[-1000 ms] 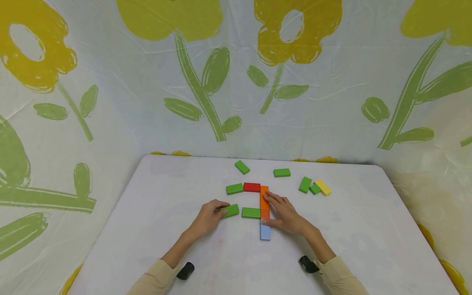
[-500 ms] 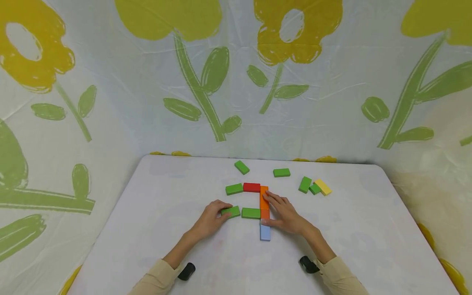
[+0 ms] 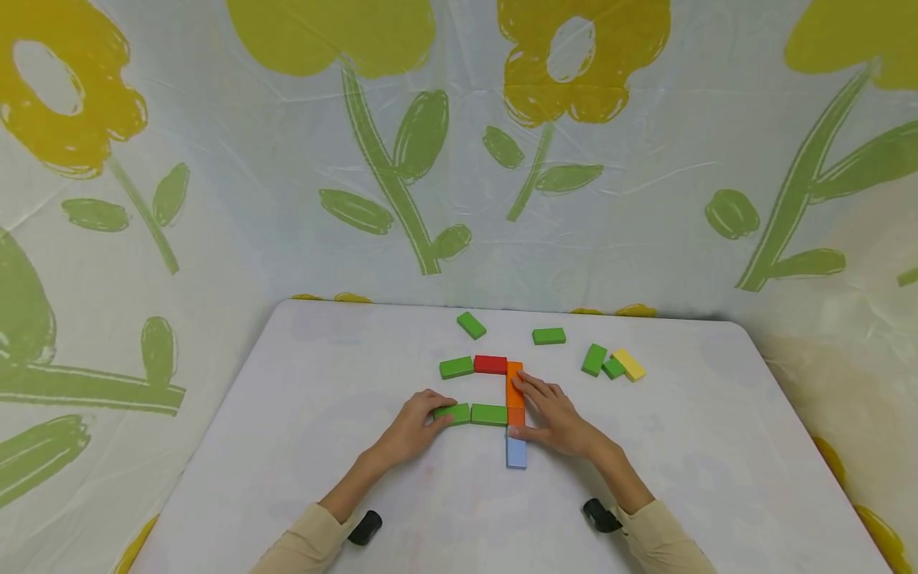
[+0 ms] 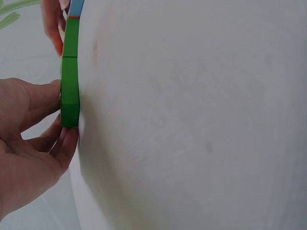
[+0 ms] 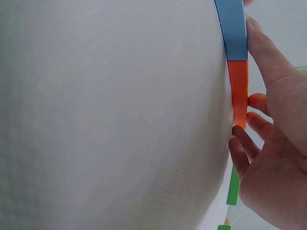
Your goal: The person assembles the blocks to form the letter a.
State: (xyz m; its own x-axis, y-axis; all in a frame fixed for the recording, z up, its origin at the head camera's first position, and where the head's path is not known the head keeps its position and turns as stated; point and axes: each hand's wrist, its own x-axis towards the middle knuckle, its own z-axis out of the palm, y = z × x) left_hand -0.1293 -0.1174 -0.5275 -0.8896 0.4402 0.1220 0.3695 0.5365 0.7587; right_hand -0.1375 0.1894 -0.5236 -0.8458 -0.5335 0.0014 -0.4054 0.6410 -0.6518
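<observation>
On the white table, my left hand point(image 3: 410, 428) pinches a green block point(image 3: 455, 414) between thumb and fingers. Its right end touches a second green block point(image 3: 489, 415), as the left wrist view also shows. That one meets a short orange-red block point(image 3: 515, 416) in an upright column. A longer orange block point(image 3: 514, 387) lies above it and a light blue block point(image 3: 516, 453) below. Beside this column is my right hand point(image 3: 562, 422), fingers spread: the fingertips rest at the orange block. In the right wrist view the thumb touches the blue block point(image 5: 234, 31).
A red block point(image 3: 491, 364) joins the column's top, with a green block point(image 3: 457, 367) at its left. Farther back lie two loose green blocks, one at left point(image 3: 471, 325) and one at right point(image 3: 548, 336). A yellow block point(image 3: 629, 365) and two green ones sit to the right.
My left hand has slid its green block to the right, closing the gap to the second green block. My right hand has stayed in place.
</observation>
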